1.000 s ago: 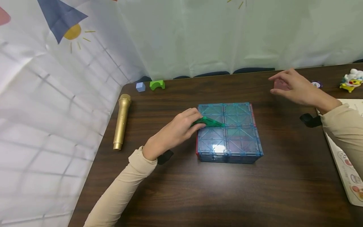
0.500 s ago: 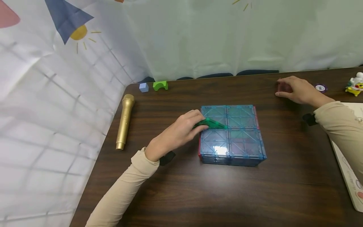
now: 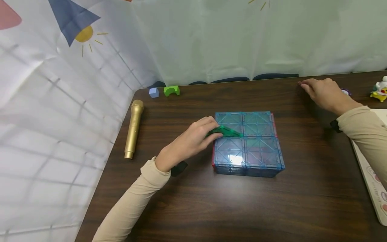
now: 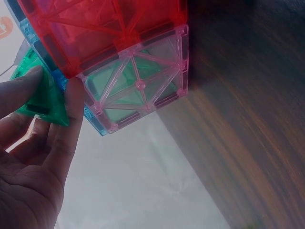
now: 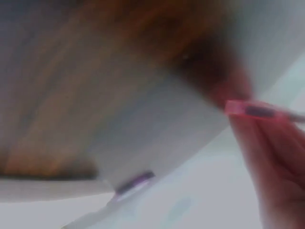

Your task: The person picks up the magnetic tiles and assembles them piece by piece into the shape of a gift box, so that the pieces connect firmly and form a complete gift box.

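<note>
A box of clear blue magnetic tiles [image 3: 257, 148] sits mid-table; the left wrist view shows its red and pink side panels [image 4: 109, 28]. My left hand [image 3: 208, 131] pinches a green triangular tile [image 3: 228, 131] against the box's left top edge, and thumb and finger grip that green tile [image 4: 40, 98] at its corner. My right hand [image 3: 325, 92] lies low on the table at the far right back. In the blurred right wrist view its fingertips [image 5: 271, 162] hold a thin pink tile [image 5: 250, 109] by the edge. The head view hides this tile under the hand.
A gold toy microphone [image 3: 133, 129] lies along the table's left edge. A green arch block [image 3: 171, 90] and a pale blue cube [image 3: 154, 92] sit at the back left corner. A yellow-white toy [image 3: 380, 90] and a printed board [image 3: 373, 181] are at the right.
My right hand has carried the pink tile down from the air to the tabletop and flattened over it. The left hand and green tile have stayed at the box.
</note>
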`<move>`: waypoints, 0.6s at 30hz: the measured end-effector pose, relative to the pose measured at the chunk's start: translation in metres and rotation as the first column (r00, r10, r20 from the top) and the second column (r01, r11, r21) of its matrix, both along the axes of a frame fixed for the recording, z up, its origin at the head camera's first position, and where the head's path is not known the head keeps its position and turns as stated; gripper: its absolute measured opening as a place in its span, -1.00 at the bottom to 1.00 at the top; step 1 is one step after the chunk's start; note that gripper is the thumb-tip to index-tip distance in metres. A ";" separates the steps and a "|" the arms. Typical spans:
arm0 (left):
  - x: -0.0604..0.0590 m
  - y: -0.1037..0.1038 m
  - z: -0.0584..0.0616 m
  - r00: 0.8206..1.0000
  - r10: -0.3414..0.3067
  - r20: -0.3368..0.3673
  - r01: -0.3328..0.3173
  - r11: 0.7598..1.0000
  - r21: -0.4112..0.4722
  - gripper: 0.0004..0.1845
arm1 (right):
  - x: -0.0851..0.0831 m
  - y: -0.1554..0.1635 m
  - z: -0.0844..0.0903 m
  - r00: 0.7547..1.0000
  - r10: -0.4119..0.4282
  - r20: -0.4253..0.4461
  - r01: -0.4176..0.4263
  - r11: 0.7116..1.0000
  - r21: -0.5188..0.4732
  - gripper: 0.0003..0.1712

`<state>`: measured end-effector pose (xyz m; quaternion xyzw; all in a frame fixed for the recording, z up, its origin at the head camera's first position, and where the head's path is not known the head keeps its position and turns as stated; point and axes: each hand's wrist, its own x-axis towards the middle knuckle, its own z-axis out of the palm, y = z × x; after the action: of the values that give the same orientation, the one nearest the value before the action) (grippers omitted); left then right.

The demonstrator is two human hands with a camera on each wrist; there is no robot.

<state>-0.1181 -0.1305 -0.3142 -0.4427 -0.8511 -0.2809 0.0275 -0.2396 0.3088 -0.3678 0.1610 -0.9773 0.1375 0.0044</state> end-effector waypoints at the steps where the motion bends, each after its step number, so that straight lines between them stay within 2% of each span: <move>1: 0.000 0.001 0.000 1.000 0.000 0.002 0.000 1.000 0.003 -0.86 | 0.001 0.001 0.000 1.000 -0.010 -0.015 0.010 1.000 -0.003 -0.55; 5: 0.000 0.002 -0.002 1.000 0.003 0.006 -0.003 1.000 0.006 -0.85 | 0.003 0.008 -0.001 0.997 -0.014 -0.073 0.012 0.999 -0.039 -0.64; 7: 0.001 0.003 -0.003 1.000 0.007 0.010 -0.007 1.000 0.007 -0.85 | 0.006 0.010 0.001 0.997 -0.011 -0.076 0.006 0.998 -0.067 -0.65; 11: 0.002 0.003 -0.004 1.000 0.017 0.011 -0.017 1.000 0.012 -0.86 | 0.016 0.003 0.017 0.995 -0.005 -0.103 -0.009 0.991 -0.131 -0.74; 14: 0.003 0.002 -0.004 1.000 0.028 0.015 -0.028 1.000 0.014 -0.85 | 0.035 -0.017 0.038 0.992 -0.005 -0.125 -0.023 0.975 -0.220 -0.77; 16: 0.004 0.001 -0.003 0.999 0.033 0.014 -0.033 0.999 0.016 -0.84 | 0.053 -0.033 0.052 0.992 0.010 -0.129 -0.050 0.949 -0.312 -0.79; 18: 0.004 0.001 -0.003 0.999 0.037 0.013 -0.038 0.999 0.016 -0.84 | 0.071 -0.049 0.063 0.985 0.057 -0.164 -0.117 0.917 -0.382 -0.79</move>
<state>-0.1139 -0.1294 -0.3170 -0.4247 -0.8570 -0.2902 0.0312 -0.1683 0.2596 -0.3046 0.2101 -0.9191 0.3168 0.1035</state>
